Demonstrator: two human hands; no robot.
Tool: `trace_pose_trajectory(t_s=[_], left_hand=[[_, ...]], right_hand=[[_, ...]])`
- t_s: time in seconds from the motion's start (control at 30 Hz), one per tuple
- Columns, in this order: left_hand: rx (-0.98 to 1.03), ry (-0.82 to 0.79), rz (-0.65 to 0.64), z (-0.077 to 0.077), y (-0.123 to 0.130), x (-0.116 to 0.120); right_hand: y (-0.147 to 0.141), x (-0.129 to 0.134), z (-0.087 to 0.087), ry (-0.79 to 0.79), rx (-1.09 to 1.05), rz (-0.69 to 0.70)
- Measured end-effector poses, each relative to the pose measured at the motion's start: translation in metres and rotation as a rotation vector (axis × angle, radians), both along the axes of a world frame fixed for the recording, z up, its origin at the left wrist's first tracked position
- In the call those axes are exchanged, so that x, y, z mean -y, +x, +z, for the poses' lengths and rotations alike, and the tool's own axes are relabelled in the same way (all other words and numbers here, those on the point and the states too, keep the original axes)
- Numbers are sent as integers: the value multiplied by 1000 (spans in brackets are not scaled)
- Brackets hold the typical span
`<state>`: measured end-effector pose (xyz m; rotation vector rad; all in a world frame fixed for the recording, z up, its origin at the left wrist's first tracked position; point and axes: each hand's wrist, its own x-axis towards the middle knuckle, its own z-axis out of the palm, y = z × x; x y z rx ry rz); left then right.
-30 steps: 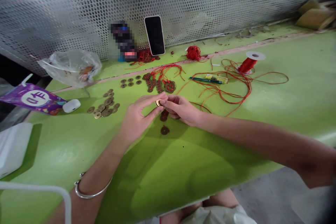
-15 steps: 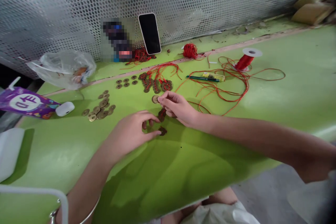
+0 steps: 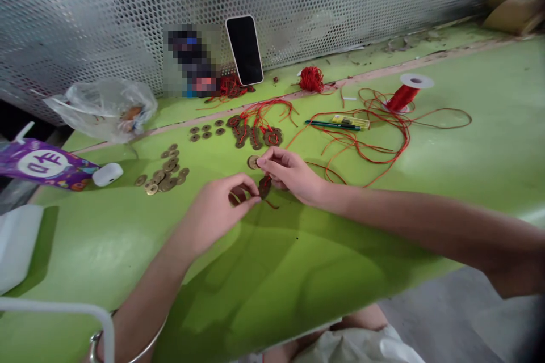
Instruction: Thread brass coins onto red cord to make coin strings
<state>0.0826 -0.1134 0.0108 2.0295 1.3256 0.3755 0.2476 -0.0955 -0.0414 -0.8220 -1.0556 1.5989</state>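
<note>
In the head view my right hand (image 3: pixel 293 177) pinches a brass coin with a hole (image 3: pixel 252 162) between thumb and forefinger. Just below it hang or lie darker coins strung with red cord (image 3: pixel 264 186), partly covered by my fingers. My left hand (image 3: pixel 225 204) is closed in a pinch at the lower edge of these coins, where a short end of red cord (image 3: pixel 271 205) sticks out past the thumb. Beyond my hands, several finished-looking coin strings (image 3: pixel 255 137) lie with red tails. Loose coins (image 3: pixel 166 177) are heaped to the left, and others (image 3: pixel 206 127) stand in rows.
A spool of red cord (image 3: pixel 402 97) with loose loops stands at right, near a green pen (image 3: pixel 334 125) and a yellow packet (image 3: pixel 351 122). A red cord ball (image 3: pixel 311 79) and a phone (image 3: pixel 246 50) are at the back. A purple carton (image 3: pixel 46 164) and plastic bag (image 3: pixel 100 110) sit left.
My left thumb and fingers have come together and risen slightly. The coin that lay under the left thumb no longer shows there, and a cord end now shows. My right hand keeps its pinch.
</note>
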Motion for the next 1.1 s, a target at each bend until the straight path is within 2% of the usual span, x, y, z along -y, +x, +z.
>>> trace_pose_trajectory(t_s=[0.17,0.37,0.57,0.7,0.83,0.93,1.1], left_hand=[[297,164,265,0,-5,-6],[330,211,322,-5,-4,-8],[418,177,282,-10,2,-6],[390,331,221,-12,5,-2],[262,561,72,-10,5,2],[158,674,-12,-7,5,5],[111,747,-6,-7,4,5]], right_hand=[[0,4,4,51,114,9],[1,6,9,71,154,73],[3,3,5,17,67,144],[4,2,3,-2,-8,178],[4,3,4,34,-60,172],[4,3,6,30,-85,184],[5,2,5,20,-47,198]])
